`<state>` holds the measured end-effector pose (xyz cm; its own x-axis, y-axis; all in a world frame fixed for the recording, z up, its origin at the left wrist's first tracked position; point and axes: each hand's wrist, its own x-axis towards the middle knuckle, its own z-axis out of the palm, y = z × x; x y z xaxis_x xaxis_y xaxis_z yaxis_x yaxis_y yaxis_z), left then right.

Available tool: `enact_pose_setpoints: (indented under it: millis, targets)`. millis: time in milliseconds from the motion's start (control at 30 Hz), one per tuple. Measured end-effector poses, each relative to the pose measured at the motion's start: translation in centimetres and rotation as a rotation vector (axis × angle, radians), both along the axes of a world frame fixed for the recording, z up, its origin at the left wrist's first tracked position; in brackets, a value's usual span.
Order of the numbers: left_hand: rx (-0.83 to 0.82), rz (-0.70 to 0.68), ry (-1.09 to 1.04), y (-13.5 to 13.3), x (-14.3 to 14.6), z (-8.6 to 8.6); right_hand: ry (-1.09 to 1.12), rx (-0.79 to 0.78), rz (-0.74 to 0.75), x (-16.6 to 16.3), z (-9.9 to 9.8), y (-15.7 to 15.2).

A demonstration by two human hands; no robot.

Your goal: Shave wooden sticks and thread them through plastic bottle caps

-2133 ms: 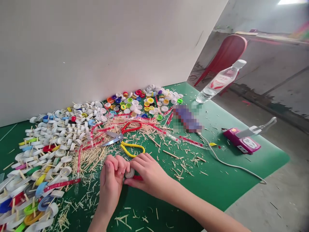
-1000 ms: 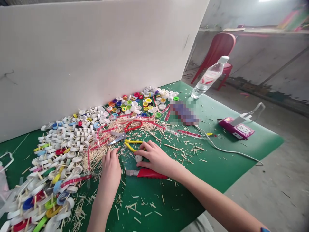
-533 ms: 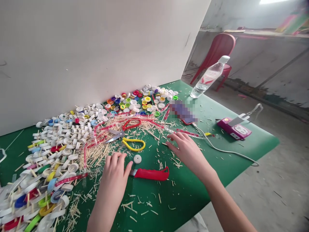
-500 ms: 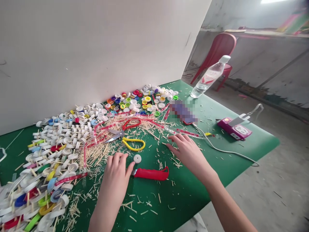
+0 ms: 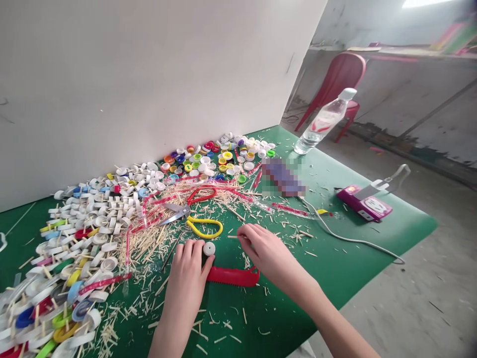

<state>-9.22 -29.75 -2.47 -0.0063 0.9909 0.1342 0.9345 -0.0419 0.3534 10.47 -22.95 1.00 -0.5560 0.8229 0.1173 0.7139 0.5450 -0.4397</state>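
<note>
A white bottle cap (image 5: 209,249) with a small dark hole in its middle is held between the thumb and fingers of my left hand (image 5: 188,271). To the right of it, my right hand (image 5: 259,243) pinches a short wooden stick (image 5: 233,236), whose end points left towards the cap. A knife with a red handle (image 5: 234,276) lies just below both hands; my left hand hides its blade. Above the cap rest open scissors with one yellow loop (image 5: 204,235) and one red loop.
Capped sticks in a large pile (image 5: 93,214) cover the left side. Loose coloured caps (image 5: 212,156) lie by the wall, with wood splinters (image 5: 149,241) in front. At the right are a blurred-out device (image 5: 283,177), a water bottle (image 5: 322,124), a purple power strip (image 5: 365,203) and a white cable (image 5: 346,233).
My right hand has moved left and down and closed on a wooden stick. My left hand has shifted slightly right and taken the white cap between thumb and fingers.
</note>
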Motion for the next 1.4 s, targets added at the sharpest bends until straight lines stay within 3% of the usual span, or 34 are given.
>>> enact_pose_setpoints:
  millis: [333, 533, 900, 1167, 1400]
  targets:
    - [0.002, 0.004, -0.082, 0.0, 0.0, -0.7, 0.002, 0.075, 0.276, -2.9, 0.3, 0.9]
    - [0.014, -0.012, -0.1, -0.2, -0.3, -1.7, -0.003, 0.117, 0.446, -4.3, -0.7, 1.3]
    - [0.007, -0.024, -0.156, 0.4, -0.2, -1.1, 0.047, 0.067, 0.332, -3.7, -1.6, 2.2]
    - [-0.037, -0.009, -0.163, 0.2, -0.1, -0.6, 0.068, 0.074, 0.386, -4.1, -1.5, 1.9]
    - [-0.003, -0.022, -0.13, 0.3, 0.0, -0.6, -0.1, 0.285, 0.432, -4.6, -1.8, 1.5]
